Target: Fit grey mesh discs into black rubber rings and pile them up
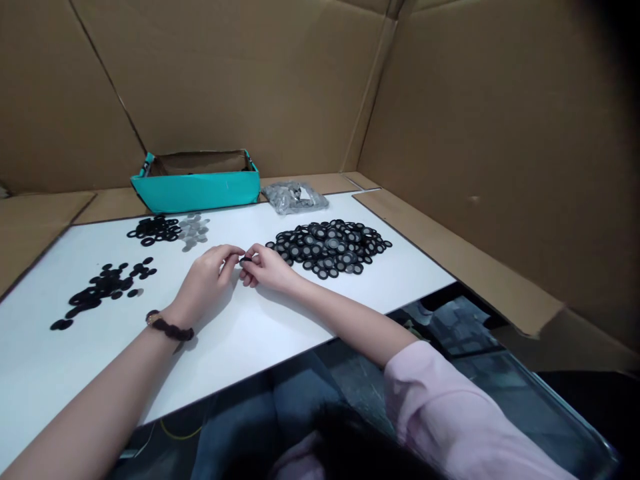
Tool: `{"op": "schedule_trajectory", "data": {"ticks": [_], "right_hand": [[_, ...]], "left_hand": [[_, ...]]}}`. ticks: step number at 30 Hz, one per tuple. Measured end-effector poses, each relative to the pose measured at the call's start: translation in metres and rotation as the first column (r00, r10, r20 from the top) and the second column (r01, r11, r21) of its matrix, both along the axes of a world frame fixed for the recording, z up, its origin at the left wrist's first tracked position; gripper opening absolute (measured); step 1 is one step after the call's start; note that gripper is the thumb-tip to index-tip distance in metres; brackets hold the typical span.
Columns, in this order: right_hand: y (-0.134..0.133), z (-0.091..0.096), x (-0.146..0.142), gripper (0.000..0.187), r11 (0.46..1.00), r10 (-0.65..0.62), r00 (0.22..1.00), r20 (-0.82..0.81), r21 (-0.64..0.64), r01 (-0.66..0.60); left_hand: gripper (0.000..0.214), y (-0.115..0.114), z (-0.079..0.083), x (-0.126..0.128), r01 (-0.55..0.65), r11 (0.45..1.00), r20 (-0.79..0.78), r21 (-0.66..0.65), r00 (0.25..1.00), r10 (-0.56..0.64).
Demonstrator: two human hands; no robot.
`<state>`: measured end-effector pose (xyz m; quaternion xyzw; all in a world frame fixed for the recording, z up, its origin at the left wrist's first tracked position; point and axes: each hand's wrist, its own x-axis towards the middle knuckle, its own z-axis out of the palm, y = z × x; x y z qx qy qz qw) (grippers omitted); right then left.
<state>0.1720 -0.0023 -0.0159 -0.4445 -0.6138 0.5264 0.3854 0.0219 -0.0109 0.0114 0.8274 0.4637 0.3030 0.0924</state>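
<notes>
My left hand point(213, 270) and my right hand point(265, 267) meet over the white board. Between their fingertips is a small black disc point(245, 259), pinched from both sides and partly hidden by the fingers. Just right of my right hand spreads a large pile of black rings with grey centres point(333, 247). Beyond my left hand lie a heap of black rings point(156, 229) and a cluster of translucent grey discs point(194, 230). Farther left, black discs point(107, 283) are scattered in a loose group.
A turquoise open box point(197, 192) stands at the back of the white board point(240, 360). Beside it lies a clear plastic bag point(295, 197) of small grey pieces. Tall cardboard walls point(240, 87) enclose the back and right side.
</notes>
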Motion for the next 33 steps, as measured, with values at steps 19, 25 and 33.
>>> {"op": "schedule_trajectory", "data": {"ticks": [19,25,33], "right_hand": [[0.002,0.001,0.005,0.017,0.996,0.007,0.990,0.139,0.088,-0.020],[-0.001,0.023,0.014,0.018,0.999,0.029,0.999,0.046,-0.025,-0.028],[-0.001,0.024,0.017,0.018,0.988,0.106,0.994,-0.018,-0.108,-0.108]], "left_hand": [[0.019,-0.004,0.004,0.005,-0.055,0.951,0.118,-0.303,0.988,0.095],[0.022,-0.005,0.006,0.005,-0.029,0.921,0.199,-0.389,0.973,0.115],[0.024,-0.003,0.001,0.006,-0.013,0.872,0.314,-0.490,0.930,0.190]]}}
